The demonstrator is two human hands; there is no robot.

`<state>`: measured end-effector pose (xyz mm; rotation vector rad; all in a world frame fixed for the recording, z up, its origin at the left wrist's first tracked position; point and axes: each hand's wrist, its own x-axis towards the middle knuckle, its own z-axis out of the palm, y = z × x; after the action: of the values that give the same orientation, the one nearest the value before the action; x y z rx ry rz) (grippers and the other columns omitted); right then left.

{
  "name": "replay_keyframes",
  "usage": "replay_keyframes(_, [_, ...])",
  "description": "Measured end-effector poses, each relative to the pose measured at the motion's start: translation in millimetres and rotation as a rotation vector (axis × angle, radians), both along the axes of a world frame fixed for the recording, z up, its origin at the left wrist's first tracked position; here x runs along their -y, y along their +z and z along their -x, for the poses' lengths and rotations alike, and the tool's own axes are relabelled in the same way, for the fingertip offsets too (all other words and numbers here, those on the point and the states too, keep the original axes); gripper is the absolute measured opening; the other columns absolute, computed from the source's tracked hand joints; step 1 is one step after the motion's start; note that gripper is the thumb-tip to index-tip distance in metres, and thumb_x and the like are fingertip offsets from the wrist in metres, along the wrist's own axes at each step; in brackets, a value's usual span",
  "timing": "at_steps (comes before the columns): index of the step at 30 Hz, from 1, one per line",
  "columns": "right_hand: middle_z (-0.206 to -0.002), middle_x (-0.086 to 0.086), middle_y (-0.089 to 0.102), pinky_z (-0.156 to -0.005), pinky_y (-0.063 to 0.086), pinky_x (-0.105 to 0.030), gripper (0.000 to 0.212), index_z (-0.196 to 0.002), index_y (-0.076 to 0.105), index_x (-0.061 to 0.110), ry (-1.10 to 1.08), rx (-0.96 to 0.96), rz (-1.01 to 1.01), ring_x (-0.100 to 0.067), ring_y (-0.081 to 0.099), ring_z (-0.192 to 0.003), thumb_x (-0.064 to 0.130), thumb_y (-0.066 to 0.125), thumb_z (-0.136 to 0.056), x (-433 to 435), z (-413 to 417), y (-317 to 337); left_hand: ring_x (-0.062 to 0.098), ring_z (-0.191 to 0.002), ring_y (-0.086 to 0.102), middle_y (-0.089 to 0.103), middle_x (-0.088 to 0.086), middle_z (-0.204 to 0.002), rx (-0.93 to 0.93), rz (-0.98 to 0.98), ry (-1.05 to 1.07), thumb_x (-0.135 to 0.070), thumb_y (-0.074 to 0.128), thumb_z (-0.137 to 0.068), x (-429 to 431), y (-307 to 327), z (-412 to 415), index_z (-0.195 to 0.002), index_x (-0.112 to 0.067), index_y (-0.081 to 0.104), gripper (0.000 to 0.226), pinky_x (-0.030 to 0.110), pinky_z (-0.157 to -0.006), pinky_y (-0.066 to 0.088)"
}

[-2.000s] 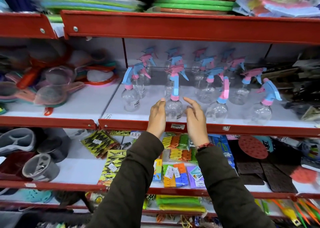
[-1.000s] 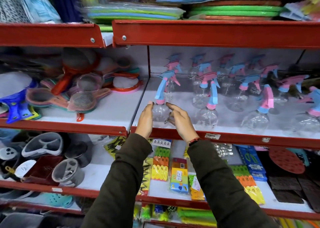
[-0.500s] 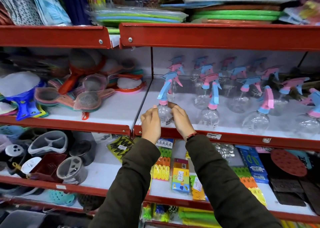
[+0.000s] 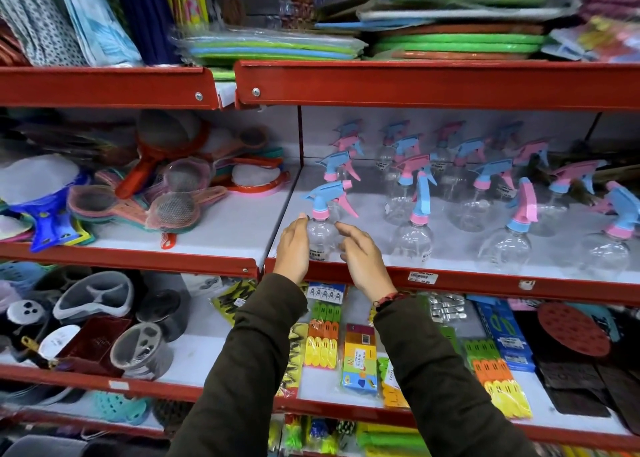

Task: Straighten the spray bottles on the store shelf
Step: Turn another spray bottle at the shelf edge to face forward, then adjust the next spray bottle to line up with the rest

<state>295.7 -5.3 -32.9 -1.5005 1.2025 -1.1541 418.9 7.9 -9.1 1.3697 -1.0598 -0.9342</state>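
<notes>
A clear spray bottle [image 4: 323, 240] with a blue trigger head and pink collar stands upright at the front left corner of the red-edged shelf [image 4: 485, 285]. My left hand [image 4: 292, 248] lies flat against its left side, fingers reaching its shoulder. My right hand [image 4: 363, 259] hovers just off its right side with fingers spread. More clear bottles stand along the front: one with a blue head [image 4: 414, 238], one with a pink head [image 4: 505, 248], another at the far right [image 4: 606, 252]. Several more stand in rows behind, heads pointing different ways.
Mesh strainers [image 4: 173, 210] are heaped on the shelf section to the left, past a divider. The red lip of the upper shelf [image 4: 415, 82] hangs low over the bottles. Packs of clothes pegs [image 4: 322, 342] lie on the shelf below my arms.
Both hands moved left from the middle front bottle to the left front bottle and closed on it. My right hand has now let go and spread its fingers.
</notes>
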Motion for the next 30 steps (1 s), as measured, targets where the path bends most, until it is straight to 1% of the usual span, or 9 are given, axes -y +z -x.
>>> replay_keyframes(7, [-0.145,-0.007,0.046,-0.119,0.035,-0.045,0.044,-0.141,0.051,0.024,-0.008,-0.063,0.037,-0.022,0.046,-0.136,0.018,0.038,-0.098,-11,3,6,0.025,-0.138,0.042,0.047,0.011,-0.149,0.038,0.027,-0.005,-0.043,0.032,-0.098,-3,-1,1,-0.14,-0.016,0.049,0.053,0.045,-0.121,0.027])
replay_keyframes(10, [-0.139,-0.005,0.044,-0.114,0.042,-0.045,0.041,-0.134,0.053,0.025,-0.044,-0.011,0.109,-0.011,0.054,-0.116,0.013,0.039,-0.097,-23,8,7,0.022,-0.146,0.03,0.034,0.007,-0.156,0.145,0.116,0.132,-0.04,0.032,-0.1,-11,-6,9,-0.148,-0.016,0.037,0.054,0.036,-0.121,0.02])
replay_keyframes(13, [-0.131,0.001,0.045,-0.107,0.047,-0.043,0.038,-0.126,0.055,0.025,-0.115,0.078,0.181,-0.005,0.053,-0.108,0.009,0.04,-0.096,-37,20,4,0.014,-0.137,0.035,0.036,0.005,-0.151,0.154,0.244,0.252,-0.034,0.036,-0.101,-22,-13,29,-0.144,-0.02,0.04,0.046,0.025,-0.109,0.025])
replay_keyframes(17, [-0.121,0.007,0.049,-0.096,0.044,-0.021,0.038,-0.122,0.057,0.024,-0.269,0.164,0.292,0.01,0.05,-0.099,0.007,0.04,-0.092,-50,49,-1,-0.002,-0.119,0.04,0.044,0.004,-0.14,0.092,0.352,0.253,-0.026,0.04,-0.1,-31,-20,68,-0.137,-0.019,0.048,0.038,-0.006,-0.089,0.024])
replay_keyframes(20, [-0.121,0.005,0.049,-0.096,0.042,-0.016,0.038,-0.121,0.058,0.021,-0.391,0.207,0.302,0.016,0.05,-0.101,0.003,0.041,-0.092,-50,80,-5,-0.023,-0.106,0.041,0.046,-0.001,-0.131,0.061,0.377,0.228,-0.023,0.041,-0.1,-35,-21,97,-0.133,-0.02,0.052,0.035,-0.008,-0.085,0.026])
replay_keyframes(23, [-0.133,-0.008,0.05,-0.092,0.035,-0.002,0.039,-0.127,0.059,0.016,-0.442,0.17,0.228,0.022,0.047,-0.102,0.004,0.038,-0.096,-38,111,-2,-0.011,-0.116,0.045,0.049,0.002,-0.132,0.076,0.361,0.129,-0.025,0.039,-0.101,-36,-18,125,-0.133,-0.019,0.052,0.035,-0.001,-0.093,0.028])
replay_keyframes(26, [-0.148,-0.01,0.045,-0.11,0.031,-0.018,0.044,-0.142,0.05,0.015,-0.315,0.033,0.092,-0.005,0.044,-0.129,0.01,0.032,-0.102,-19,127,6,0.017,-0.13,0.044,0.045,0.009,-0.139,0.105,0.234,0.005,-0.028,0.036,-0.102,-28,-13,149,-0.138,-0.015,0.05,0.04,0.017,-0.103,0.027])
replay_keyframes(28, [-0.153,-0.012,0.043,-0.12,0.032,-0.036,0.046,-0.146,0.045,0.012,-0.219,0.011,0.018,-0.022,0.043,-0.14,0.013,0.03,-0.103,-8,129,13,0.014,-0.128,0.04,0.041,0.011,-0.144,0.084,0.126,-0.051,-0.029,0.034,-0.102,-22,-11,160,-0.141,-0.012,0.046,0.044,0.013,-0.101,0.022])
replay_keyframes(30, [-0.154,-0.012,0.045,-0.12,0.034,-0.043,0.046,-0.147,0.044,0.009,-0.166,0.039,-0.027,-0.025,0.044,-0.142,0.013,0.031,-0.103,-3,129,18,0.01,-0.125,0.037,0.036,0.011,-0.146,0.066,0.076,-0.08,-0.031,0.033,-0.102,-18,-11,167,-0.144,-0.01,0.043,0.048,0.01,-0.098,0.02])
